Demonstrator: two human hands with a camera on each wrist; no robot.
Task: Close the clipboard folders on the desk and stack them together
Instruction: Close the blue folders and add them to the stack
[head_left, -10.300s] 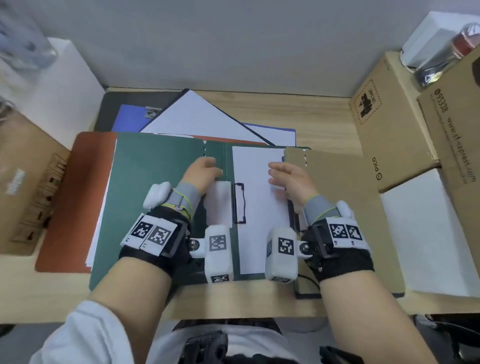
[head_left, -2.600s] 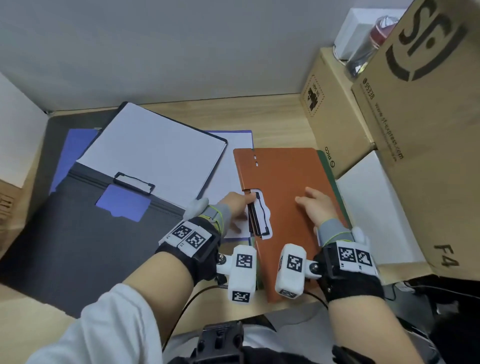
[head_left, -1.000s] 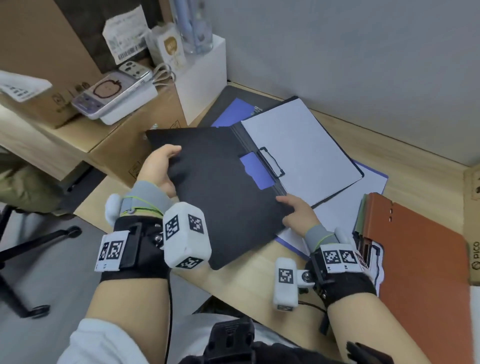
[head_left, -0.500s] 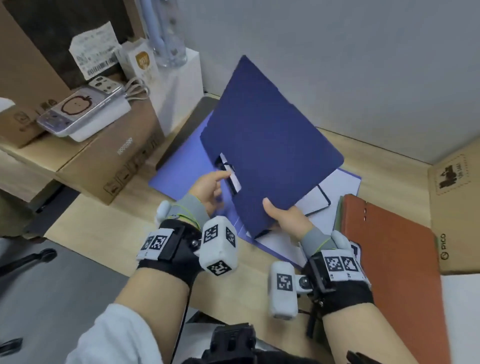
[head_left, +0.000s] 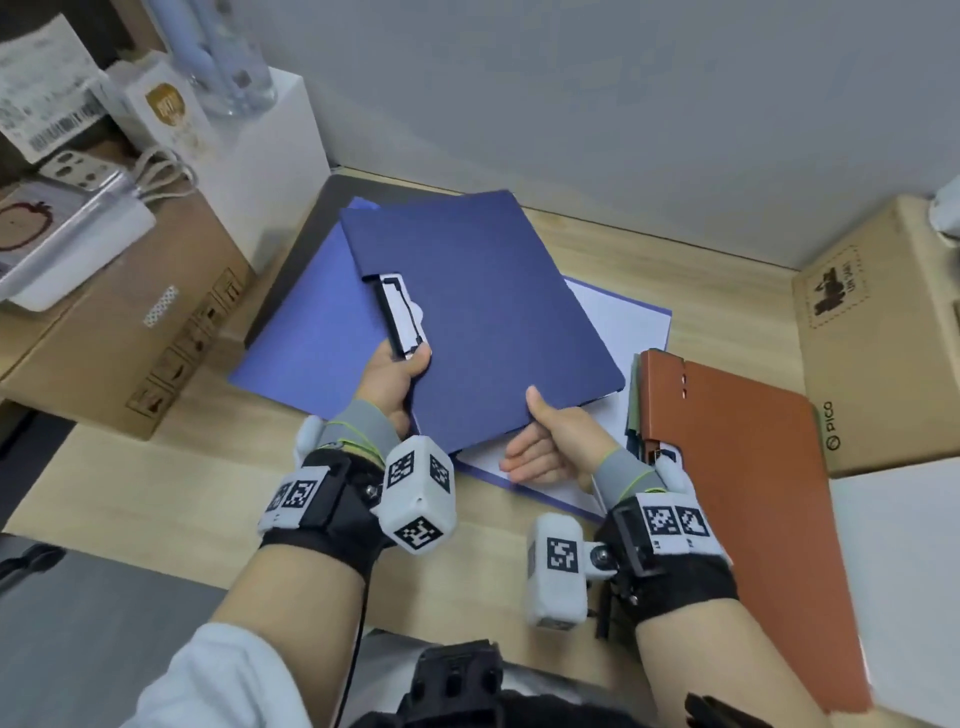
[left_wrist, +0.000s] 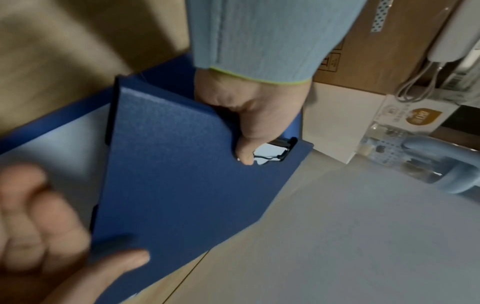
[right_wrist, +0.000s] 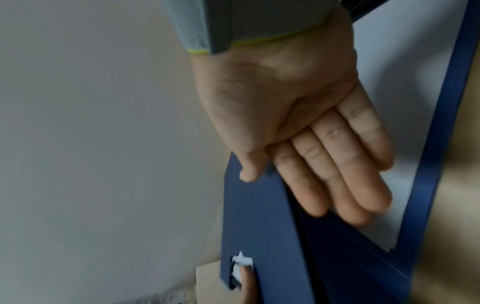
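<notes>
Both hands hold a closed dark blue clipboard folder (head_left: 493, 322) just above the desk. My left hand (head_left: 395, 379) grips its left edge, with the thumb beside the black clip (head_left: 400, 317) in the cover's notch. My right hand (head_left: 550, 441) pinches the near edge, thumb on the cover and straight fingers (right_wrist: 337, 164) underneath. Below it an open lighter blue folder (head_left: 301, 343) with white paper (head_left: 628, 322) lies flat. A closed orange folder (head_left: 727, 467) tops a stack at the right, and a green edge (head_left: 635, 395) shows beneath it.
Cardboard boxes (head_left: 130, 322) and a white box (head_left: 260, 156) stand at the left, carrying small devices. Another cardboard box (head_left: 883, 338) and a white sheet (head_left: 909, 571) sit at the right. A grey wall runs behind. Bare wooden desk (head_left: 182, 467) shows at the near left.
The dark folder's cover was swung shut over its paper. The folder has come down from a steep tilt to nearly flat. My left hand has moved to grip beside the clip.
</notes>
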